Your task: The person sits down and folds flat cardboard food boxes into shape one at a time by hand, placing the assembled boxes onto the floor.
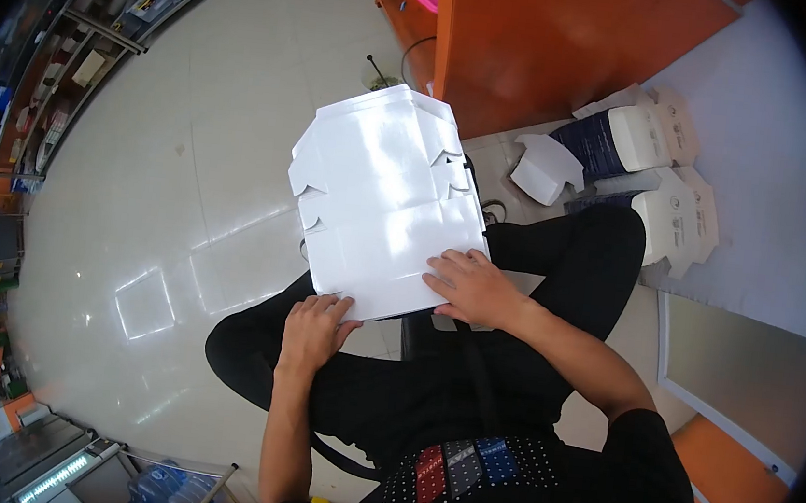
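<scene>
A glossy white cardboard box blank (384,201) lies over my lap, its far end reaching out past my knees. Slots and small folded flaps show along both of its sides. At its near left corner, my left hand (315,328) is closed on the edge, fingertips on top and thumb beside the rim. My right hand (472,287) lies on the near right part of the blank, fingers spread over the white surface and thumb at the near edge. The underside of the blank is hidden.
Stacks of folded white cartons (642,139) stand on the floor at the right, with a loose white carton piece (547,168) beside them. An orange cabinet (540,42) rises ahead. Shelves (71,74) line the left, and water bottles (169,486) sit at lower left.
</scene>
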`<state>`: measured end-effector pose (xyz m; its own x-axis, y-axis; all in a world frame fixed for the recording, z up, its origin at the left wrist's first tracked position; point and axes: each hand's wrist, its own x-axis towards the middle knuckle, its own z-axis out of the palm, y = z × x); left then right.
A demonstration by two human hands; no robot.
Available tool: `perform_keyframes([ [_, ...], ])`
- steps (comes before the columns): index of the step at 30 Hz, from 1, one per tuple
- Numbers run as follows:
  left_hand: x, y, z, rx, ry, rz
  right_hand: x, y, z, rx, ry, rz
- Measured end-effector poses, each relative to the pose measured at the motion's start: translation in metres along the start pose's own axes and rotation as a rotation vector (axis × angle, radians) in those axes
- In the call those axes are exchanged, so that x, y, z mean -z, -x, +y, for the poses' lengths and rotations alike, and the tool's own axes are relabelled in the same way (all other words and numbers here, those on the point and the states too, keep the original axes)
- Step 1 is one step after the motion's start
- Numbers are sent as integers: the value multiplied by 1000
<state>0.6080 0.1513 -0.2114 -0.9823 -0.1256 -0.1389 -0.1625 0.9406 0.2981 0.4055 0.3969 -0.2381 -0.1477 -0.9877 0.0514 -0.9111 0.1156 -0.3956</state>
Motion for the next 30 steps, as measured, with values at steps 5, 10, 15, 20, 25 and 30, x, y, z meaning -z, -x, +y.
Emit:
perform_keyframes([
  [5, 1, 1, -3, -8, 12, -10, -8, -1, -1, -11, -60, 1],
  [10, 2, -10, 7, -87, -131, 14, -6, -10, 8, -25, -196, -21],
  [15, -10, -29, 32, -165, 21, 19, -3, -16, 15, 12, -260, -13],
  [20, -30, -45, 20, -221, -45, -2, -4, -14, 6, -21, -165, 12],
  [25, -31, -50, 17, -200, 34, -2, -22, -15, -8, -71, 80, 54],
  [30, -9, -89, 2, -22, 218, -233, -11, -52, 31, -286, -307, -184],
])
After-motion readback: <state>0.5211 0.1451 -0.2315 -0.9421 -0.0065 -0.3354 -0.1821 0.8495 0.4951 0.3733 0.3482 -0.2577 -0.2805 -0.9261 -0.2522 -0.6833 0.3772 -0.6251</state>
